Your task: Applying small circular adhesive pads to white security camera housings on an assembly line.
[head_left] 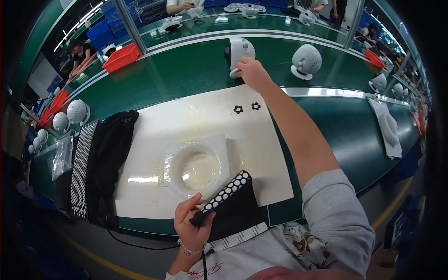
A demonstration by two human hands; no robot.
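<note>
Presently, two items at hand. Right hand (252, 73): reached out over the green belt (182, 65), fingers curled at the lower front of a white, rounded plastic device with a dark front face (242, 48). The device stands upright on the belt, just beyond the far edge of the white flat board (147, 158). Contact seems likely; whether the fingers are closed on it or merely resting, cannot tell.

Left hand (190, 224): thumb and fingers clamped on the near end of a black strip with rows of white round dots (228, 192), held tilted above the near edge of the board, its far end free.

Handling, judged by eye: device probably light to moderate, hard shell, smooth and apt to slip; dark face likely the part to keep fingers off. Best hold: around the shell's sides or by the stand. Strip probably light and pliable; pinch at one end or along the edges, clear of the dots.

Also noted: square pad with a round hollow, wrapped in clear film (220, 145), on the board; two small black flower-shaped pieces (238, 109) near its far right corner.
</note>
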